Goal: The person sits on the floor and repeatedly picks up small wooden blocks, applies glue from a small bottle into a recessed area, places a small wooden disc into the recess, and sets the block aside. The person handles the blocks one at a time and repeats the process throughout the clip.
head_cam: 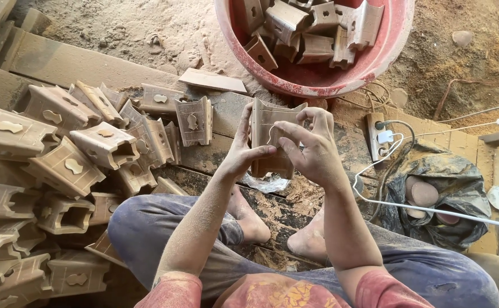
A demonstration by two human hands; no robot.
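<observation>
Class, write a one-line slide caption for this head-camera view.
Seated worker's left hand and right hand hold a carved wooden piece between a pile of similar pieces and a red tub.

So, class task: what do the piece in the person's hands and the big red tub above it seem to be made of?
Piece in both hands: probably wood or fibreboard, unfinished; matte tan faces, cut-out shape, sawdust around it.
Red tub: likely plastic; smooth moulded rim, dusty and scuffed.

red tub (pixel 318 85) and left pile (pixel 9 188) cut off.
</observation>
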